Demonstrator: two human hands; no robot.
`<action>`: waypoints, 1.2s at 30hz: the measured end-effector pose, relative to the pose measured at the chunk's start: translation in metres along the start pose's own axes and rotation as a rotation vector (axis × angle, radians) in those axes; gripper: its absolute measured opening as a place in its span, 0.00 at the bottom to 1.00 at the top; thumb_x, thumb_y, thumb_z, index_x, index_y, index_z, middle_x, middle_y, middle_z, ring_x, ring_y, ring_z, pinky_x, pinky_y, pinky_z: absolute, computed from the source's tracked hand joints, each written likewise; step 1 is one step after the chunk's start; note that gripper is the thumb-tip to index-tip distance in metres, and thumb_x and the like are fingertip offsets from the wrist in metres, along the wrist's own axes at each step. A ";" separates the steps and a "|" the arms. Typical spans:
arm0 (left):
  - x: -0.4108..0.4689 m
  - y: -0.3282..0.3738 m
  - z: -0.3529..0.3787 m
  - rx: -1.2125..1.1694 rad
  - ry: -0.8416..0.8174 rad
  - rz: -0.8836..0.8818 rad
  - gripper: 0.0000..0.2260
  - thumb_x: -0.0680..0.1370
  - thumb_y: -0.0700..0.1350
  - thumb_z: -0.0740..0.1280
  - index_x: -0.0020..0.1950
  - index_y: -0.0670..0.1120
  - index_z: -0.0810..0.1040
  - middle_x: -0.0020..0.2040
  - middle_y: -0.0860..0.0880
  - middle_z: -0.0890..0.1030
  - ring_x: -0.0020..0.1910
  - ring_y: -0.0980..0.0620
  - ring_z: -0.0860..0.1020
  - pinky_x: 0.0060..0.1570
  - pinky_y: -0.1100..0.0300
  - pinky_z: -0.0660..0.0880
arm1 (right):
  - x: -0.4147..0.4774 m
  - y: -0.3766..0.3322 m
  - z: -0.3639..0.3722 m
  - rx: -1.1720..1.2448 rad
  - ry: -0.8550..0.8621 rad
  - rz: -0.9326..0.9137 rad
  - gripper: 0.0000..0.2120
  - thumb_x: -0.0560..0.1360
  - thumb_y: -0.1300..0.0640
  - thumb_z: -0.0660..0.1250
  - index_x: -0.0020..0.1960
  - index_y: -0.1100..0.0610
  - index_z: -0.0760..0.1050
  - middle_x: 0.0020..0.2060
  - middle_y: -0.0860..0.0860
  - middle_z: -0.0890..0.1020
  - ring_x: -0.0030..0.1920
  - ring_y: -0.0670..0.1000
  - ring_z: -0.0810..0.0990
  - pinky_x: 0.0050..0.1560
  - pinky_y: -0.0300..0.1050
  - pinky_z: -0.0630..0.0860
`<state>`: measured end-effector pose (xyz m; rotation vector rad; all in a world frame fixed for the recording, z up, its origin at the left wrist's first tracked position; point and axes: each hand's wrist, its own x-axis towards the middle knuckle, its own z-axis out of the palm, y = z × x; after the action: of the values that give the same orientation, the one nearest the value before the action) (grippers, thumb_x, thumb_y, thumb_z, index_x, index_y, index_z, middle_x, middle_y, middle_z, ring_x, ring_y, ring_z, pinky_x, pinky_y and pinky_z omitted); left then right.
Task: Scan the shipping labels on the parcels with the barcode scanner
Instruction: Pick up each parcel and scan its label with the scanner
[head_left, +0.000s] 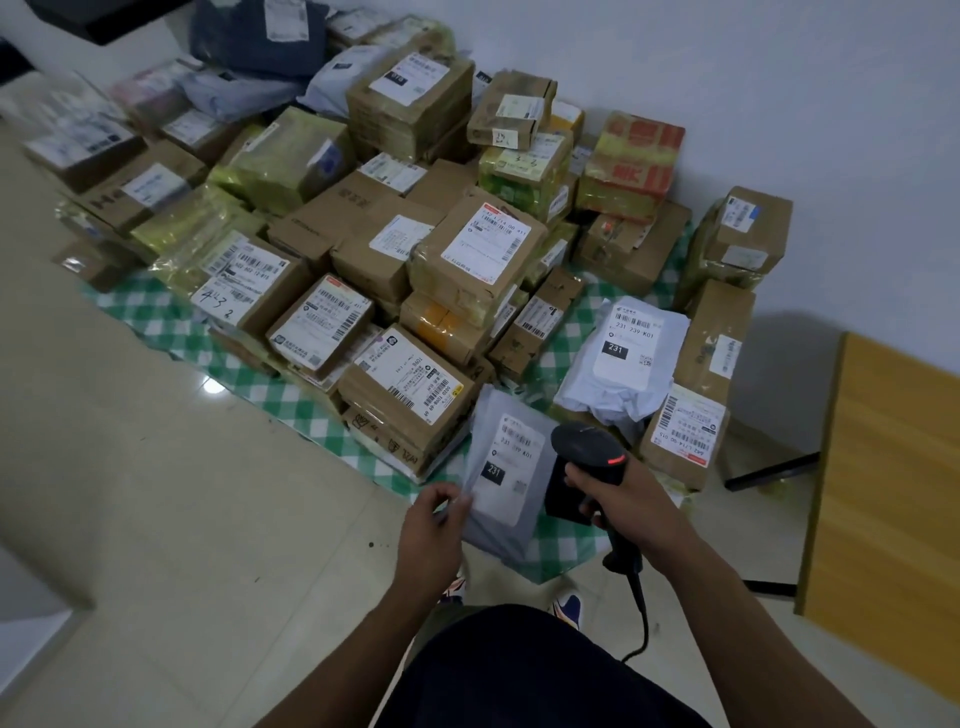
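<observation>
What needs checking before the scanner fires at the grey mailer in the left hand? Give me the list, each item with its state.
1. Is the grey mailer steadied? The left hand pinches its near edge: ok.
2. Is the shipping label face up and uncovered? Ok.
3. Is the barcode scanner gripped firmly? The right hand is wrapped round its handle: ok.
4. Is the scanner powered? A red light shows on its head: ok.
5. Is the scan window aimed at the label? The window is hidden from this view: cannot tell.
6. Does the cable hang free below the handle? Ok.
</observation>
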<state>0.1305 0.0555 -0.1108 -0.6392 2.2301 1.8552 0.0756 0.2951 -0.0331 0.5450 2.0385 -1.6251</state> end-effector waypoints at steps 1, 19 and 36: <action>-0.005 0.012 0.000 -0.071 0.011 0.010 0.05 0.82 0.45 0.70 0.49 0.44 0.77 0.49 0.46 0.84 0.49 0.49 0.84 0.46 0.49 0.83 | -0.001 -0.002 0.000 0.014 0.027 -0.019 0.15 0.78 0.50 0.75 0.63 0.50 0.79 0.44 0.52 0.87 0.36 0.47 0.83 0.38 0.41 0.78; 0.021 0.146 0.042 -0.184 -0.221 0.039 0.14 0.77 0.48 0.76 0.62 0.57 0.81 0.61 0.54 0.84 0.56 0.56 0.83 0.54 0.54 0.83 | -0.013 -0.049 -0.051 0.129 0.283 -0.311 0.25 0.72 0.67 0.79 0.65 0.49 0.80 0.55 0.44 0.87 0.57 0.45 0.85 0.60 0.52 0.81; 0.079 0.218 0.080 -0.178 -0.056 0.290 0.14 0.79 0.42 0.74 0.61 0.53 0.76 0.62 0.52 0.81 0.64 0.51 0.79 0.60 0.55 0.81 | -0.041 -0.141 -0.071 0.007 0.166 -0.366 0.12 0.79 0.52 0.73 0.62 0.49 0.80 0.45 0.49 0.88 0.36 0.47 0.84 0.38 0.42 0.80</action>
<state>-0.0444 0.1451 0.0365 -0.2939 2.2370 2.1964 0.0196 0.3328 0.1151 0.3300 2.3644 -1.8441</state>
